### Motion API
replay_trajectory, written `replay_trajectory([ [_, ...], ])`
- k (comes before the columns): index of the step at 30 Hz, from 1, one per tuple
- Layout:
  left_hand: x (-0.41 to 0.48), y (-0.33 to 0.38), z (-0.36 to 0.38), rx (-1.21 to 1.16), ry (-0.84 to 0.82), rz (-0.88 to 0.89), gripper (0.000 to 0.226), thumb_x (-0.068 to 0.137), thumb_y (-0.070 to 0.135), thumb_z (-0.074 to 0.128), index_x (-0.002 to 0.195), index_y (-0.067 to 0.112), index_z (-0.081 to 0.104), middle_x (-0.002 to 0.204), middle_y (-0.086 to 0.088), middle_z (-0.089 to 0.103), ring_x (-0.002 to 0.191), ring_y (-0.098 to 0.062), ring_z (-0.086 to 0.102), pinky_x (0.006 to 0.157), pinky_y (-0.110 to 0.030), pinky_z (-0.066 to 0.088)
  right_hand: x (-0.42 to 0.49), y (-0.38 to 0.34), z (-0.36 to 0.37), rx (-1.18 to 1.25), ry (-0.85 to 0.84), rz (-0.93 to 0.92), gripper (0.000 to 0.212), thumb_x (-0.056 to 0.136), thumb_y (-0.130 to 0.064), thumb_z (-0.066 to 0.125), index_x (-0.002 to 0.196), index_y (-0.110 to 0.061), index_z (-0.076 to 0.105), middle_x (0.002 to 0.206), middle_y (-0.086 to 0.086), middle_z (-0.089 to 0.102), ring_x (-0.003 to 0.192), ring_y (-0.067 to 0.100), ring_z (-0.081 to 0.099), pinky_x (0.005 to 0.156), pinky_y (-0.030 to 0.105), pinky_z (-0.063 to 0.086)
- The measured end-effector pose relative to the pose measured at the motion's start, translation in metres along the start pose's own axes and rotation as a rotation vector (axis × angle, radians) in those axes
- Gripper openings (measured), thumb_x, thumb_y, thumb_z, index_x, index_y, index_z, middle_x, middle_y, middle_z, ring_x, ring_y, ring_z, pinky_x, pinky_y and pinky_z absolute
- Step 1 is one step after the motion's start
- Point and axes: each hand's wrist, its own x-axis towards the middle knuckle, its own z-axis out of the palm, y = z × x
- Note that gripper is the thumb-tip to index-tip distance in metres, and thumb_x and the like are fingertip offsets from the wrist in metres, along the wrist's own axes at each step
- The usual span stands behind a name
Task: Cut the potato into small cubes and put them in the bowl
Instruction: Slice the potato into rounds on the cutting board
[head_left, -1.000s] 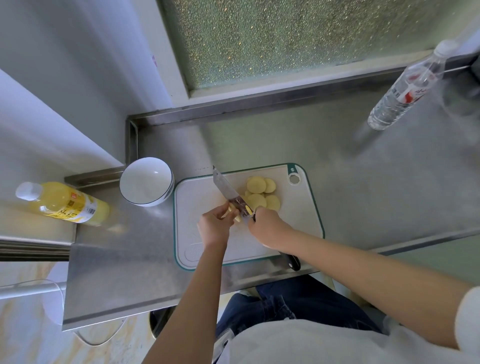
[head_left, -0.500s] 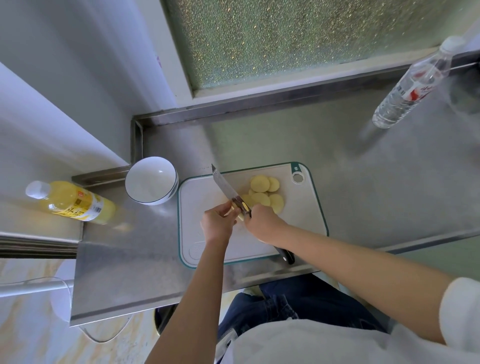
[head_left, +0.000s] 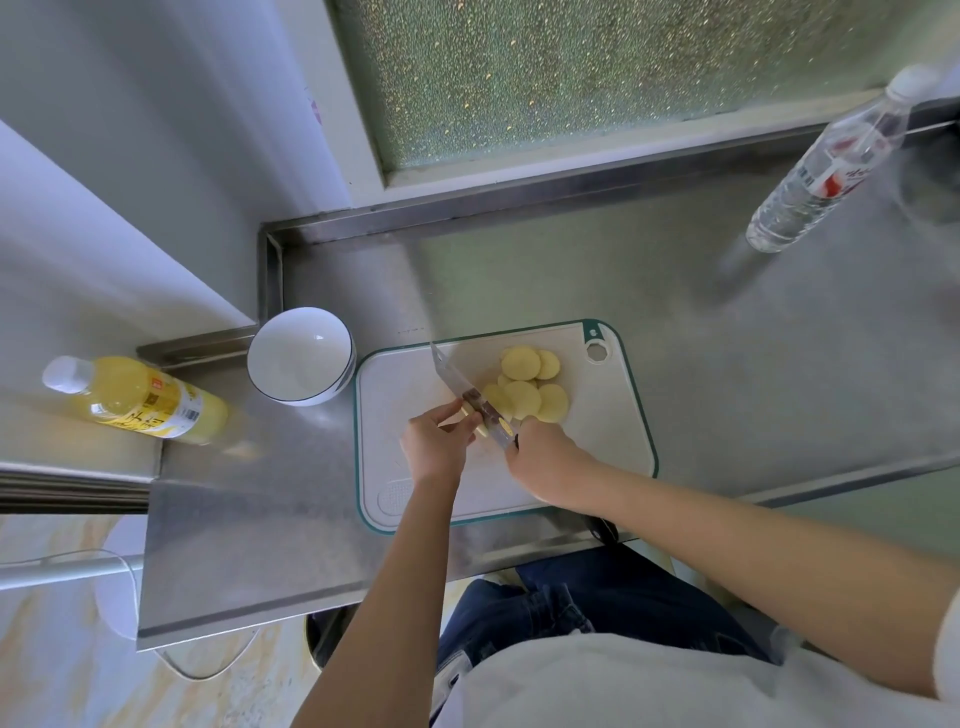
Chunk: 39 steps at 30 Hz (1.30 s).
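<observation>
Bowl (head_left: 301, 355) left of cutting board (head_left: 415, 499); potato slices (head_left: 527, 384) on board's far right; knife (head_left: 470, 397) beside them.

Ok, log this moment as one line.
left hand: holds potato piece | right hand: grips knife, cutting | slices: on board | bowl: beside board

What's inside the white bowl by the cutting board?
Nothing that shows: the bowl has a bare white inside, with no potato in it. The potato slices lie on the cutting board. Nothing covers the bowl; only its near inner wall hides behind the rim.
</observation>
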Motion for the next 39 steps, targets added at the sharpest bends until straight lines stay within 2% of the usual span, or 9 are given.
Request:
replay_trajectory([
  [2, 0.0, -0.001, 0.001, -0.011, 0.006, -0.003, 0.034, 0.076, 0.01, 0.075, 0.108, 0.004, 0.068, 0.079, -0.003, 0.068, 0.066, -0.014, 0.068, 0.08, -0.037, 0.058, 0.001, 0.001, 0.0, -0.008, 0.009, 0.003, 0.029, 0.097, -0.016, 0.04, 0.114, 0.004, 0.05, 0.106, 0.021, 0.059, 0.083, 0.022, 0.046, 0.068, 0.026, 0.034],
  [6, 0.001, -0.004, 0.003, -0.022, 0.01, 0.003, 0.031, 0.077, 0.011, 0.074, 0.107, 0.004, 0.068, 0.081, 0.0, 0.068, 0.068, -0.014, 0.068, 0.081, -0.04, 0.058, 0.005, 0.0, 0.003, -0.032, 0.021, -0.003, 0.03, 0.098, -0.017, 0.039, 0.118, 0.003, 0.048, 0.102, 0.019, 0.058, 0.082, 0.022, 0.046, 0.053, 0.023, 0.03],
  [9, -0.001, -0.004, 0.002, -0.032, 0.015, 0.016, 0.03, 0.078, 0.012, 0.073, 0.107, 0.004, 0.068, 0.081, 0.002, 0.068, 0.067, -0.012, 0.067, 0.08, -0.041, 0.058, 0.011, -0.004, 0.009, -0.042, 0.024, -0.001, 0.029, 0.099, -0.018, 0.037, 0.117, 0.001, 0.049, 0.111, 0.019, 0.061, 0.083, 0.021, 0.047, 0.066, 0.028, 0.036],
  [13, -0.004, -0.006, 0.002, -0.053, 0.023, 0.015, 0.03, 0.079, 0.009, 0.072, 0.108, 0.002, 0.067, 0.087, -0.005, 0.069, 0.069, -0.014, 0.067, 0.08, -0.041, 0.058, 0.019, -0.004, 0.018, -0.021, 0.033, 0.003, 0.026, 0.099, -0.019, 0.037, 0.106, -0.002, 0.054, 0.092, 0.014, 0.06, 0.081, 0.021, 0.05, 0.069, 0.029, 0.036],
  [16, -0.005, -0.008, 0.001, -0.055, 0.02, 0.023, 0.032, 0.078, 0.008, 0.072, 0.109, 0.0, 0.066, 0.091, -0.009, 0.07, 0.069, -0.014, 0.066, 0.08, -0.04, 0.058, 0.024, 0.001, 0.026, 0.009, 0.036, -0.007, 0.021, 0.099, -0.02, 0.037, 0.084, -0.01, 0.047, 0.066, -0.001, 0.045, 0.077, 0.021, 0.05, 0.06, 0.025, 0.035],
  [19, -0.006, -0.007, 0.001, -0.05, 0.024, 0.033, 0.033, 0.079, 0.008, 0.072, 0.111, 0.001, 0.065, 0.093, -0.01, 0.07, 0.069, -0.015, 0.066, 0.078, -0.038, 0.058, 0.028, 0.005, 0.029, 0.014, 0.043, -0.028, 0.032, 0.099, -0.019, 0.038, 0.067, -0.018, 0.038, 0.062, -0.003, 0.041, 0.072, 0.02, 0.049, 0.05, 0.021, 0.028],
  [25, -0.009, -0.005, 0.004, -0.049, 0.023, 0.038, 0.033, 0.079, 0.008, 0.072, 0.111, 0.002, 0.066, 0.094, -0.009, 0.07, 0.07, -0.015, 0.066, 0.077, -0.036, 0.058, 0.031, 0.009, 0.019, 0.016, 0.011, -0.084, 0.037, 0.099, -0.018, 0.039, 0.062, -0.021, 0.035, 0.061, -0.002, 0.041, 0.058, 0.012, 0.042, 0.048, 0.02, 0.026],
  [34, -0.011, -0.008, 0.008, -0.063, 0.03, 0.03, 0.039, 0.079, 0.014, 0.074, 0.116, 0.005, 0.064, 0.103, -0.006, 0.069, 0.075, -0.015, 0.066, 0.075, -0.036, 0.059, 0.028, 0.021, -0.002, 0.031, 0.013, -0.131, 0.014, 0.098, -0.023, 0.038, 0.091, -0.013, 0.044, 0.064, -0.004, 0.043, 0.059, 0.013, 0.043, 0.05, 0.022, 0.03],
  [39, -0.011, -0.009, 0.009, -0.067, 0.033, 0.017, 0.044, 0.079, 0.016, 0.074, 0.119, 0.006, 0.061, 0.104, -0.008, 0.068, 0.076, -0.016, 0.066, 0.069, -0.029, 0.059, 0.025, 0.028, -0.013, 0.002, 0.031, -0.156, 0.012, 0.098, -0.023, 0.039, 0.093, -0.014, 0.044, 0.067, -0.004, 0.045, 0.063, 0.015, 0.045, 0.051, 0.021, 0.029],
])
